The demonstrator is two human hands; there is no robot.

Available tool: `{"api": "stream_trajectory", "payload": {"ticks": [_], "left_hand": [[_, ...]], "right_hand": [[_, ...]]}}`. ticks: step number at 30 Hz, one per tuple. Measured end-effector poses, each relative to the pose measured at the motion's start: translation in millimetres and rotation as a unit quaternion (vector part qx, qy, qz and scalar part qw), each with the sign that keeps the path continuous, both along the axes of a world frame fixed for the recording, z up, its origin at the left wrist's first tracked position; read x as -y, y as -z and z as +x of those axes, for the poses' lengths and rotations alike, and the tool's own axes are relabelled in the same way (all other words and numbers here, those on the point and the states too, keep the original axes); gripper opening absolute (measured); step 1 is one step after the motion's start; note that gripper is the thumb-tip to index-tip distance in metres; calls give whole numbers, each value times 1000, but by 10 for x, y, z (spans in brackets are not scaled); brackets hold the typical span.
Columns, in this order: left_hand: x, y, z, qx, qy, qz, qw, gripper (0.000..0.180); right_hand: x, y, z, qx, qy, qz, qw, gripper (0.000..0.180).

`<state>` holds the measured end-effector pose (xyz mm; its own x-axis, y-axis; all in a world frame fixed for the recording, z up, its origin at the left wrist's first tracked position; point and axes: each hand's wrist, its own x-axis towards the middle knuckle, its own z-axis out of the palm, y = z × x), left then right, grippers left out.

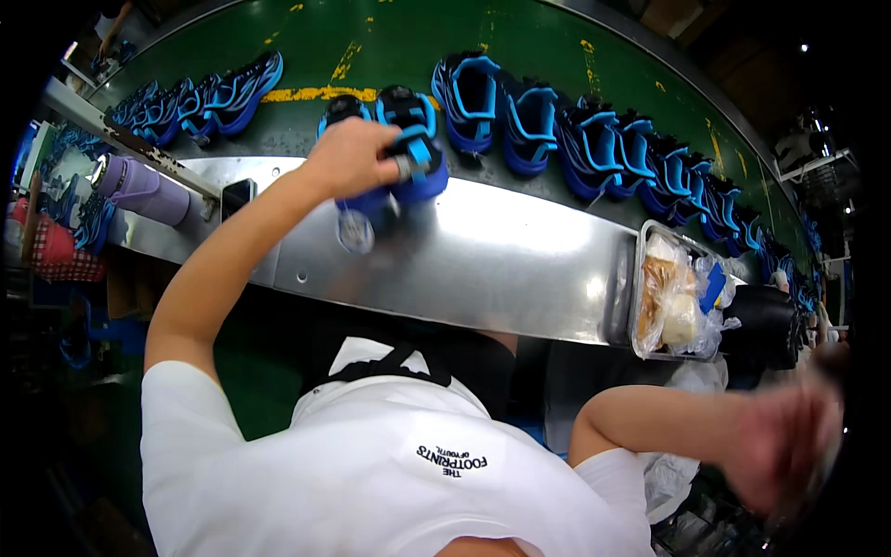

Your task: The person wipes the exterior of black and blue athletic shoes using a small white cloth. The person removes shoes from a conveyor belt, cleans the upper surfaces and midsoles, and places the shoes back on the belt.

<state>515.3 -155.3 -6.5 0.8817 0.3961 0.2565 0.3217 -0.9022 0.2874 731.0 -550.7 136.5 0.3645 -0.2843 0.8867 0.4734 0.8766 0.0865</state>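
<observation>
My left hand (353, 160) reaches out over the steel ledge, its fingers curled round the upper of a black and blue sports shoe (419, 182). A second shoe (332, 113) of the same kind is beside it, partly covered by my hand. Just below them, a pale round piece (355, 232) shows at the ledge; what it is I cannot make out. Far out at the right edge, away from the shoes, is my right hand (784, 446). Motion smears its fingers, and whether it holds anything is hidden.
Rows of black and blue shoes (590, 148) stand on a green surface (520, 32) behind the steel ledge (445, 269). A purple bottle (148, 190) and a phone (238, 199) lie at the left, by a metal post (121, 130). A tray (640, 306) holds plastic-wrapped items at the right.
</observation>
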Motion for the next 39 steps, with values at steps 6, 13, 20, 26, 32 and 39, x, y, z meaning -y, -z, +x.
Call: {"api": "stream_trajectory", "payload": {"ticks": [6, 13, 20, 26, 32, 39], "left_hand": [[-891, 267, 642, 88, -235, 267, 931, 35], [-192, 968, 1475, 52, -30, -95, 994, 46], [-11, 503, 987, -1, -24, -224, 974, 34], [671, 374, 186, -11, 39, -255, 966, 37], [1309, 542, -665, 1, 36, -247, 968, 30], [1155, 80, -575, 122, -11, -218, 968, 40]], "right_hand": [[-1377, 1162, 752, -81, 23, -486, 870, 32], [-2331, 2059, 1090, 77, 222, -810, 538, 59], [-2445, 2008, 870, 89, 176, -812, 550, 32], [-2330, 1979, 848, 7, 20, -803, 596, 12], [-1289, 1720, -105, 85, -44, -783, 615, 22], [-712, 1416, -532, 74, 21, -814, 575, 41]]}}
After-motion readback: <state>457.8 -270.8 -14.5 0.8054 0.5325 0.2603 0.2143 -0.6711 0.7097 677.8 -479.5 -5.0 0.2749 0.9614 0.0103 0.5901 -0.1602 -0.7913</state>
